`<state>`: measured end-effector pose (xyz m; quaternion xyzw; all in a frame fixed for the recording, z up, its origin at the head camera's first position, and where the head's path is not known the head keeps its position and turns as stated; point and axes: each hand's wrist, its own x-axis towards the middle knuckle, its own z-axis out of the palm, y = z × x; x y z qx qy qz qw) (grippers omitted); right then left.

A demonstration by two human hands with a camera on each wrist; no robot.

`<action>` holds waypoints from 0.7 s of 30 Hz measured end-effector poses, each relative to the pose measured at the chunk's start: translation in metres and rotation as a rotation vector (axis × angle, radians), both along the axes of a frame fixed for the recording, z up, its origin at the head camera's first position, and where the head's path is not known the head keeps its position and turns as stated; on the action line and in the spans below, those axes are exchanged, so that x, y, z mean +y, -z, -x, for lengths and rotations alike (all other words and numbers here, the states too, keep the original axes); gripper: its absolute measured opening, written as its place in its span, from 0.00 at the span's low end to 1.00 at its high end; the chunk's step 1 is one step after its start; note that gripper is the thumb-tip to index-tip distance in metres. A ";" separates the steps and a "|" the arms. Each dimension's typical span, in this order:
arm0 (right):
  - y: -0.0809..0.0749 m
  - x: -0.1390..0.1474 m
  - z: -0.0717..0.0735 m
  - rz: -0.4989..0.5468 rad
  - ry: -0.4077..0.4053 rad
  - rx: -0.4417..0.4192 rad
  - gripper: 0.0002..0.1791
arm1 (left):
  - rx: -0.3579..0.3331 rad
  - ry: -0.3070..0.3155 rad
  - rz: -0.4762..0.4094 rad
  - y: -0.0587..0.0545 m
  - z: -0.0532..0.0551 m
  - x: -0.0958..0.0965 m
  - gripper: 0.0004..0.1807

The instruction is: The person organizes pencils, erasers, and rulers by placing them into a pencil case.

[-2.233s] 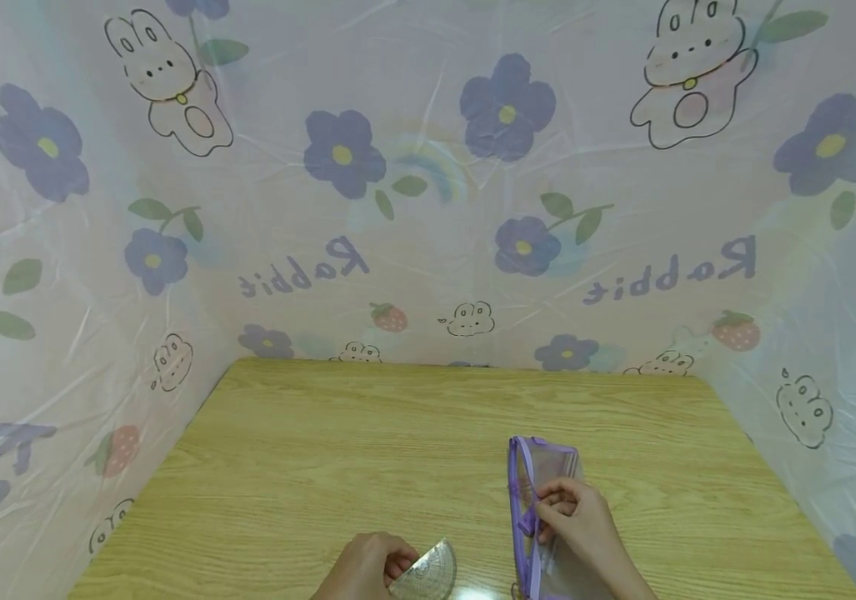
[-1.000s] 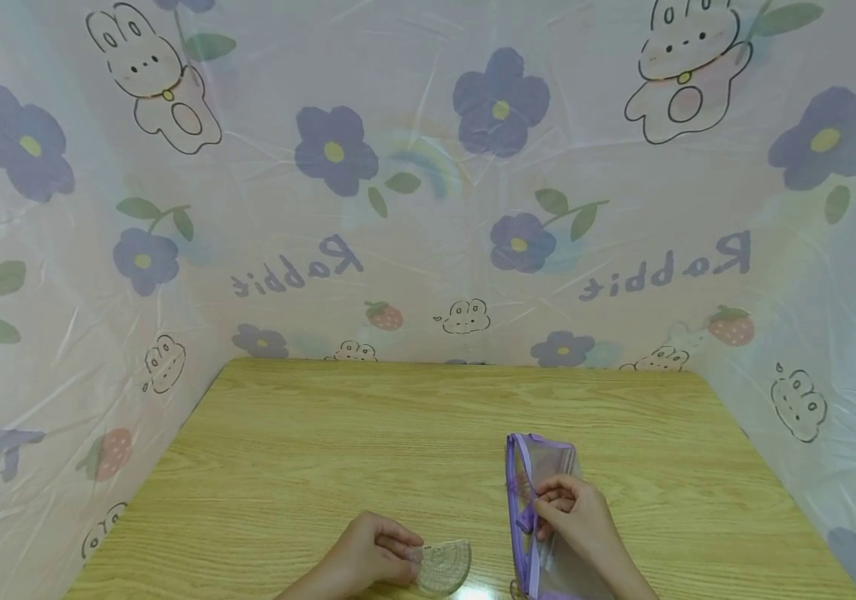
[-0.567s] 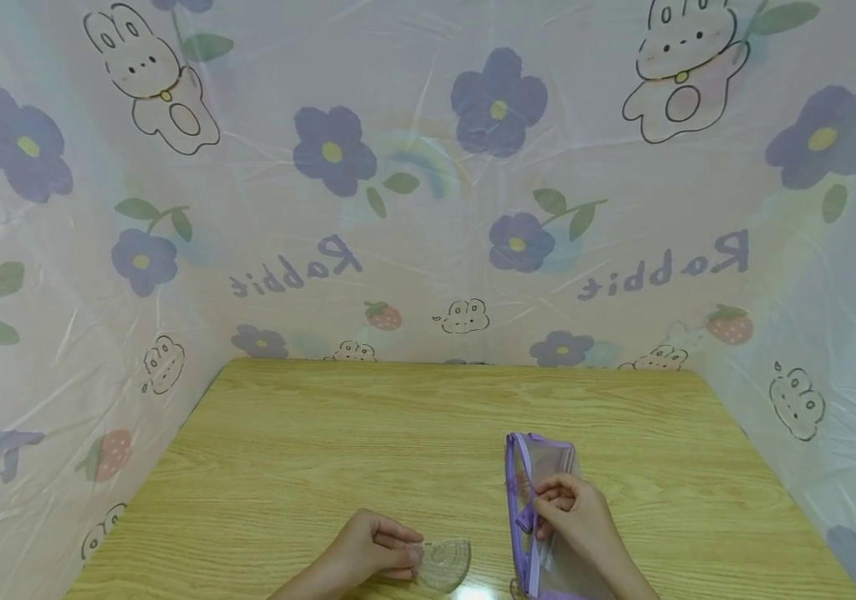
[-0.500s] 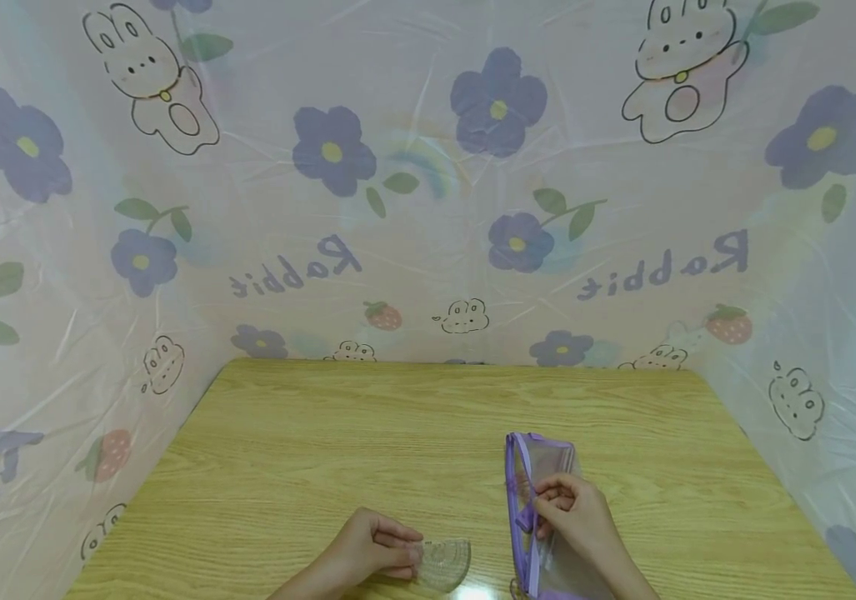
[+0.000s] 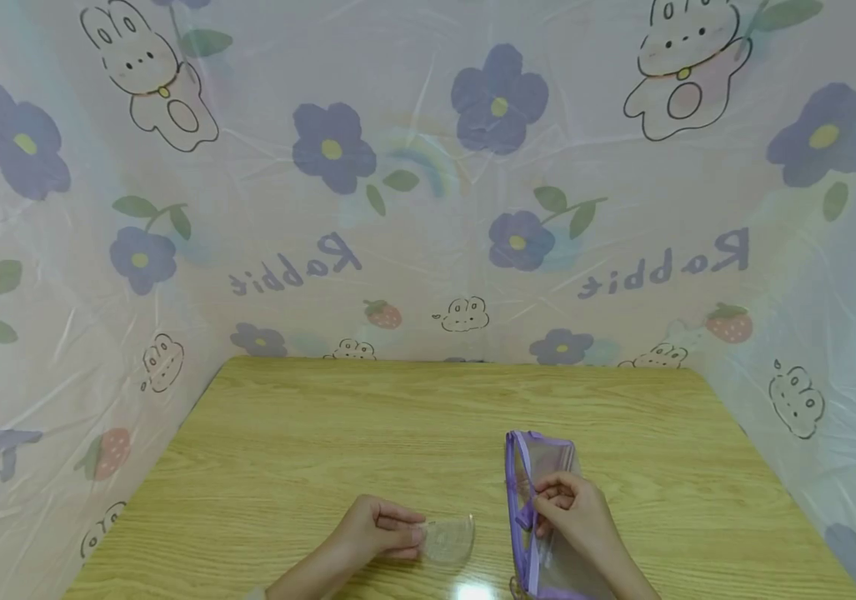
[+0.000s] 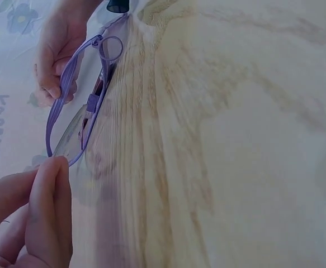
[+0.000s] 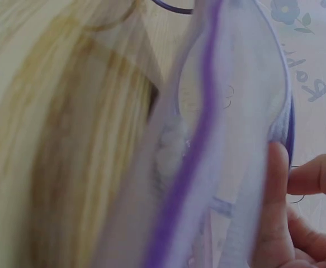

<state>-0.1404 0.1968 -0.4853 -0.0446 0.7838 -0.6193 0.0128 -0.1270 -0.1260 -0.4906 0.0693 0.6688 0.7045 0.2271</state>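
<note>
My left hand (image 5: 378,533) pinches a clear half-round protractor (image 5: 450,539) by one corner, its curved side facing down, to the left of the pencil case. My right hand (image 5: 578,512) pinches the near edge of the see-through pencil case (image 5: 548,462), which has purple trim and a zipper. Its mouth gapes open, as the left wrist view shows, with the purple rim (image 6: 67,89) forming a loop. Inside are a few slim items, too blurred to name. In the right wrist view the right fingers (image 7: 277,206) grip the case's edge.
The wooden table (image 5: 322,433) is enclosed on three sides by a patterned curtain (image 5: 412,250) with rabbits and flowers. Bright glare lies on the table at the front, between the hands.
My left hand has swung the protractor round, carried it a little to the right, and lifted it slightly away from the front edge. The right hand keeps its hold on the pencil case.
</note>
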 end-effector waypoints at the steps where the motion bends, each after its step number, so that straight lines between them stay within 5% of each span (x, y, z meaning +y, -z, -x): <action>1: 0.000 0.000 0.000 -0.002 0.002 0.000 0.10 | 0.002 -0.003 0.000 0.000 0.001 0.001 0.14; 21: -0.001 0.003 0.000 0.000 0.005 0.014 0.09 | 0.000 0.021 -0.074 0.000 0.031 0.025 0.16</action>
